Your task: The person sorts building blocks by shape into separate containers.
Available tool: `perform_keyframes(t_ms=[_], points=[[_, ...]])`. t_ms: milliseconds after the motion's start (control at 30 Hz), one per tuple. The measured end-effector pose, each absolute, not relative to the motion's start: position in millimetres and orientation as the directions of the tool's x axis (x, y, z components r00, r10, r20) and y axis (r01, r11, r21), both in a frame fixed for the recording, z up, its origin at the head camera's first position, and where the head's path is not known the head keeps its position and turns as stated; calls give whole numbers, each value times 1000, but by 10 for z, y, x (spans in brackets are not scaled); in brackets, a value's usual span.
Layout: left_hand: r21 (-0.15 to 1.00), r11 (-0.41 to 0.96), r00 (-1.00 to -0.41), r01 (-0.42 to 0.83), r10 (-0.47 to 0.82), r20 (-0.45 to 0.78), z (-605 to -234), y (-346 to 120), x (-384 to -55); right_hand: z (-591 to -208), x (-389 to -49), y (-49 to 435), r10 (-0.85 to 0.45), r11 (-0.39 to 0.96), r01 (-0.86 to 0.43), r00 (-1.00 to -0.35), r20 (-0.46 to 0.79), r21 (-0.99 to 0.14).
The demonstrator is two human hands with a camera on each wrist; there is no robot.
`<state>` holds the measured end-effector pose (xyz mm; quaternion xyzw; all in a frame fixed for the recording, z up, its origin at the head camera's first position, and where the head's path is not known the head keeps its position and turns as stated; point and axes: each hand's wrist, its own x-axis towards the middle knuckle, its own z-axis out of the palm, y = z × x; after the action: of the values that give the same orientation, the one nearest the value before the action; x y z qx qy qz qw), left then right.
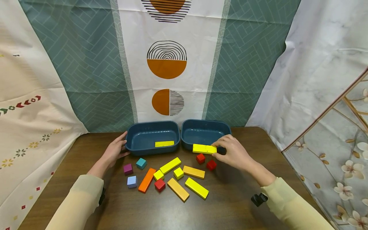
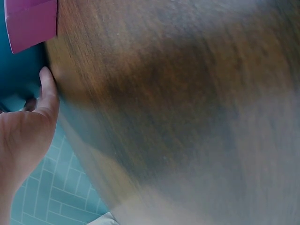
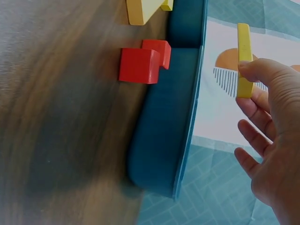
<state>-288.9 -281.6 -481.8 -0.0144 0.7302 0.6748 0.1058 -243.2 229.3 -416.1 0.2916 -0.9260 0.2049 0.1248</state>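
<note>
My right hand (image 1: 235, 151) pinches a yellow block (image 1: 204, 149) between thumb and fingers. In the right wrist view this block (image 3: 244, 44) is seen narrow side on, held raised beside the bin. It overlaps the front wall of the right blue bin (image 1: 205, 125) in the head view. My left hand (image 1: 113, 150) rests at the left end of the other blue bin (image 1: 152, 150), fingers spread along its wall. The left wrist view shows the thumb stretched along that wall, other fingers mostly hidden. One yellow block (image 1: 164, 144) lies inside the left bin.
In front of the bins lie red cubes (image 1: 211, 165), yellow cubes (image 1: 178, 173), a purple cube (image 1: 128, 169), a teal cube (image 1: 141, 163) and a light blue cube (image 1: 132, 181). Among them are an orange block (image 1: 147, 180), yellow blocks (image 1: 196, 188) and tan-yellow blocks (image 1: 178, 189). Cloth hangs behind.
</note>
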Motion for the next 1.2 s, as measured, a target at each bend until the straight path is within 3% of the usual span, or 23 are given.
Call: perform_keyframes(t_ms=[1200], points=[[983, 98, -978, -157, 120, -169, -4820, -2823, -2884, -3984, -3033, 1833, -480, 762, -574, -811, 335, -298]])
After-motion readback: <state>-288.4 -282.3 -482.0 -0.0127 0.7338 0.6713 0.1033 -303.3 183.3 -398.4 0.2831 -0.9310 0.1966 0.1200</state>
